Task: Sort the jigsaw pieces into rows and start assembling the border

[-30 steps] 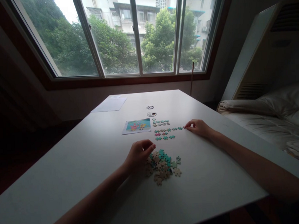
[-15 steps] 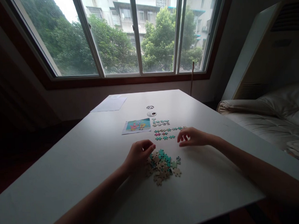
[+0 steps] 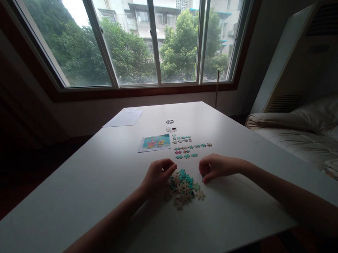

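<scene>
A loose pile of puzzle pieces (image 3: 185, 190), teal and bare beige, lies on the white table in front of me. My left hand (image 3: 157, 174) rests at the pile's upper left edge, thumb and fingertips drawn together; whether anything is between them is hidden. To the right of the pile, my right hand (image 3: 216, 167) pinches a small puzzle piece (image 3: 203, 176) at the tabletop, mostly covered by the fingers. Beyond both hands, several sorted pieces (image 3: 186, 155) lie in short rows. Left of these rows is a picture sheet (image 3: 155, 142) with colourful cartoon figures.
Two round black-and-white discs (image 3: 171, 129) lie farther back on the table (image 3: 89, 183). White paper (image 3: 123, 118) is at the far left edge. A pale sofa (image 3: 299, 127) stands to the right, and a window spans the wall behind.
My right hand has come down and toward me from beside the rows, closing on a puzzle piece right of the pile. My left hand has barely moved.
</scene>
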`<state>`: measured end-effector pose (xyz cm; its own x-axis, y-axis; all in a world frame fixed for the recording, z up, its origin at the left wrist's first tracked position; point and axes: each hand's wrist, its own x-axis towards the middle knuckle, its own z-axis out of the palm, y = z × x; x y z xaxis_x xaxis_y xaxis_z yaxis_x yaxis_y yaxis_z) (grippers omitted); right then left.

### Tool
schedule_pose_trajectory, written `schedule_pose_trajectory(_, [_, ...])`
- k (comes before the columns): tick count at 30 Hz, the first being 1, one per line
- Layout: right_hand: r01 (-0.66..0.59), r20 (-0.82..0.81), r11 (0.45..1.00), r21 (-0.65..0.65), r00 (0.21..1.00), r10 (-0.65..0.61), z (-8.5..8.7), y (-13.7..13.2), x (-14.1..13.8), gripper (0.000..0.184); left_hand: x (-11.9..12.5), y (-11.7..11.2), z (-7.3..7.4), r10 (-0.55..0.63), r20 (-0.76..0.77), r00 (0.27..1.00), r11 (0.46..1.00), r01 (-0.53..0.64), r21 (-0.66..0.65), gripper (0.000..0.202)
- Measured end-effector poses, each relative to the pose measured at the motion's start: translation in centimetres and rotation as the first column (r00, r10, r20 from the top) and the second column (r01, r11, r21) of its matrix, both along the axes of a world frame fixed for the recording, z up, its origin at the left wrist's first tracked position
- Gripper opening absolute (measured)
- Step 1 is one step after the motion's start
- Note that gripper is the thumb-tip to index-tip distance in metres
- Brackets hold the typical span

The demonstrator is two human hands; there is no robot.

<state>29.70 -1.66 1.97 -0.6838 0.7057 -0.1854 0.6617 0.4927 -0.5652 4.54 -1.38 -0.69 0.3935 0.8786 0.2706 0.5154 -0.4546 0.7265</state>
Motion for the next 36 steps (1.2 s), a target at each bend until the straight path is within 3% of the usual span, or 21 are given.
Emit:
schedule_pose_trajectory(7, [0.064, 0.031, 0.995, 0.071, 0.997, -0.067, 0.0, 0.1, 0.5, 0.041, 0.0, -0.1, 0.1, -0.009, 0.006, 1.000, 1.000, 0.009, -0.008, 0.024])
schedule_pose_trajectory(16, [0.066, -0.009, 0.998, -0.022, 0.998, -0.067, -0.1, 0.3, 0.7, 0.033, 0.1, -0.1, 0.2, -0.018, 0.010, 1.000, 1.000, 0.018, -0.001, 0.025])
schedule_pose_trajectory(22, [0.068, -0.229, 0.997, 0.032, 0.972, -0.059, 0.0, 0.1, -0.4, 0.020, 0.4, -0.6, 0.4, -0.041, -0.001, 0.999, 0.999, 0.041, 0.017, 0.026])
schedule_pose_trajectory(28, [0.170, -0.492, 0.985, -0.037, 0.854, -0.166, -0.3, -0.4, -2.7, 0.021, 0.9, -1.4, 1.2, -0.125, -0.023, 0.992, 0.992, 0.125, -0.001, 0.023])
schedule_pose_trajectory(36, [0.256, -0.590, 0.967, -0.012, 0.779, -0.214, -0.5, -1.4, -4.3, 0.022, 1.2, -2.1, 1.5, -0.159, 0.019, 0.987, 0.986, 0.160, -0.038, 0.023])
